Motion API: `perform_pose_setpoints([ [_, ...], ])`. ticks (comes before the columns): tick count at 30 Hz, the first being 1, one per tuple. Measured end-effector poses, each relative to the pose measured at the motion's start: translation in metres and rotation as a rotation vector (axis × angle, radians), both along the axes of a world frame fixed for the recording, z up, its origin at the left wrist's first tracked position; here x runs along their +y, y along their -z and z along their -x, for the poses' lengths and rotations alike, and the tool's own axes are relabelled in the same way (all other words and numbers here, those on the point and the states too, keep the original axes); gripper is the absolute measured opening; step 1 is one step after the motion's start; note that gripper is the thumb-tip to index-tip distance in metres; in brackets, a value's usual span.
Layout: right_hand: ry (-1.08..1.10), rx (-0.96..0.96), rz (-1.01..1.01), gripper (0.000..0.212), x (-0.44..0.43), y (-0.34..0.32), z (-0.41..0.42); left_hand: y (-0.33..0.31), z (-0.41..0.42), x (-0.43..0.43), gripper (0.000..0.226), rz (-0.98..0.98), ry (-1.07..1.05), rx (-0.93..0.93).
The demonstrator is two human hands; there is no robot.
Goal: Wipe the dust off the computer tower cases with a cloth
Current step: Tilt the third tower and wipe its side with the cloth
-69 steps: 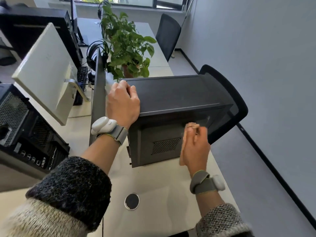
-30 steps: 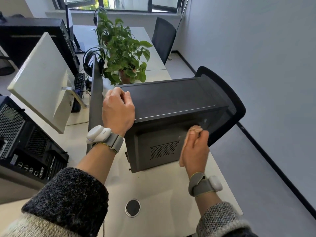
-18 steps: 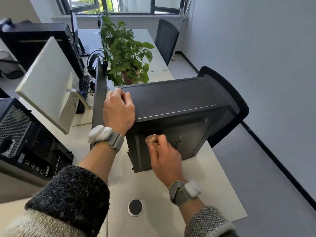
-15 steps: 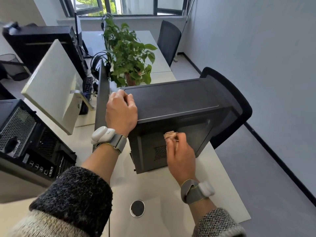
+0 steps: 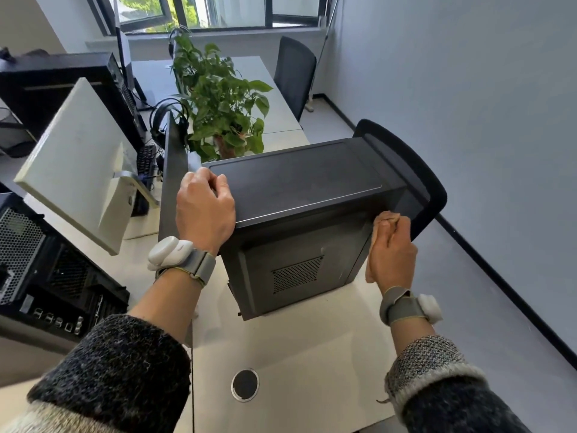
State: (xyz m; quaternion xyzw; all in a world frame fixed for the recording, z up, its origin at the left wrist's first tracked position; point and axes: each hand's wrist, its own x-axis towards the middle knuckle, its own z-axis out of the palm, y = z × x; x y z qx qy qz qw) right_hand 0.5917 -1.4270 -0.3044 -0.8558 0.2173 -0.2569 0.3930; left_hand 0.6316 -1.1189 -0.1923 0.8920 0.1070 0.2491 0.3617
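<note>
A black computer tower (image 5: 299, 189) stands upright on the white desk (image 5: 299, 348), its vented side panel facing me. My left hand (image 5: 204, 210) grips the tower's top near-left corner, fingers curled over the edge. My right hand (image 5: 392, 251) holds a folded tan cloth (image 5: 385, 218) against the right end of the side panel, near the tower's front corner. Most of the cloth is hidden under the hand.
A second open black tower (image 5: 46, 264) sits at the left. A white monitor back (image 5: 78, 164) and a dark divider panel (image 5: 173, 170) stand beyond it. A potted plant (image 5: 221, 98) is behind the tower, a black chair (image 5: 406, 170) to its right. A cable grommet (image 5: 245, 385) is in the desk.
My right hand swept the cloth across the side panel to the left and back to the right end. My left hand stayed on the top corner.
</note>
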Motion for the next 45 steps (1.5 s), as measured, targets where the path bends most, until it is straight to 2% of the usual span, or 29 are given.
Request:
perform_pose_setpoints([
  [5, 0.017, 0.096, -0.143, 0.023, 0.004, 0.010, -0.001, 0.000, 0.001, 0.002, 0.026, 0.008, 0.000, 0.000],
  [12, -0.085, 0.043, -0.026, 0.019, 0.024, 0.010, 0.013, 0.001, 0.000, 0.002, 0.027, -0.010, 0.005, -0.007],
  [17, -0.029, 0.172, -0.130, 0.028, -0.005, 0.022, 0.003, -0.002, 0.001, 0.000, 0.027, -0.065, -0.006, 0.011],
  [23, -0.113, 0.038, -0.081, 0.012, 0.012, 0.006, 0.007, -0.006, 0.005, -0.006, 0.028, -0.180, -0.053, 0.033],
  [29, -0.128, 0.259, -0.252, 0.024, -0.016, 0.026, 0.001, -0.016, 0.011, -0.012, 0.031, -0.361, -0.112, 0.052],
  [32, -0.215, 0.175, -0.246, 0.029, -0.016, 0.009, 0.006, -0.023, 0.013, -0.018, 0.030, -0.436, -0.133, 0.038],
  [36, -0.284, 0.080, -0.256, 0.024, -0.018, -0.001, 0.007, -0.034, 0.011, -0.042, 0.029, -0.465, -0.091, 0.023],
  [38, -0.263, 0.144, -0.327, 0.025, -0.027, 0.014, 0.003, -0.040, 0.008, -0.055, 0.027, -0.478, -0.081, 0.009],
  [42, -0.246, 0.412, -0.481, 0.029, -0.052, 0.037, -0.002, -0.041, -0.002, -0.073, 0.027, -0.453, -0.085, 0.041],
  [45, -0.281, 0.367, -0.492, 0.027, -0.056, 0.028, -0.002, -0.030, -0.006, -0.076, 0.028, -0.441, -0.094, 0.043],
])
